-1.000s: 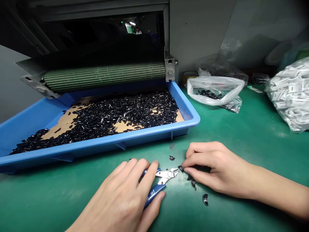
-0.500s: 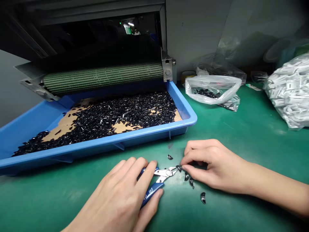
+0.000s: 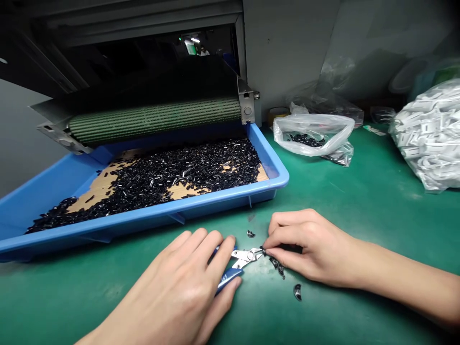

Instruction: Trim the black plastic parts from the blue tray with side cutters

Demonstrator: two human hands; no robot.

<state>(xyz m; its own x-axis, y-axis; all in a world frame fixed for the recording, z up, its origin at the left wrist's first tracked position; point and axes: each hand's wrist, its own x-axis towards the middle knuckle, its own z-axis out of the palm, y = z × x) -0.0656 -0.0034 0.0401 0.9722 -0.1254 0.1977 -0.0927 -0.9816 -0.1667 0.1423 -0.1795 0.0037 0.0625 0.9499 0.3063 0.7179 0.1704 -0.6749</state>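
Observation:
My left hand [image 3: 183, 287] is wrapped round the blue handles of small cutting pliers [image 3: 240, 261], whose metal jaws point right. My right hand [image 3: 309, 244] pinches a small black plastic part [image 3: 263, 250] right at the jaw tips. A few loose black curved pieces lie on the green mat beside the hands, one [image 3: 297, 291] nearest me and another [image 3: 250, 234] just beyond the jaws.
A blue tray [image 3: 230, 196] lined with cardboard and heaped with black parts sits under a ribbed conveyor roller [image 3: 154, 117]. A clear bag with black parts [image 3: 312, 134] lies at the back right, a bag of white parts [image 3: 431, 134] at the far right.
Both hands stay together at the pliers' jaws; the handles have closed a little. The view has shifted slightly, nothing else moved.

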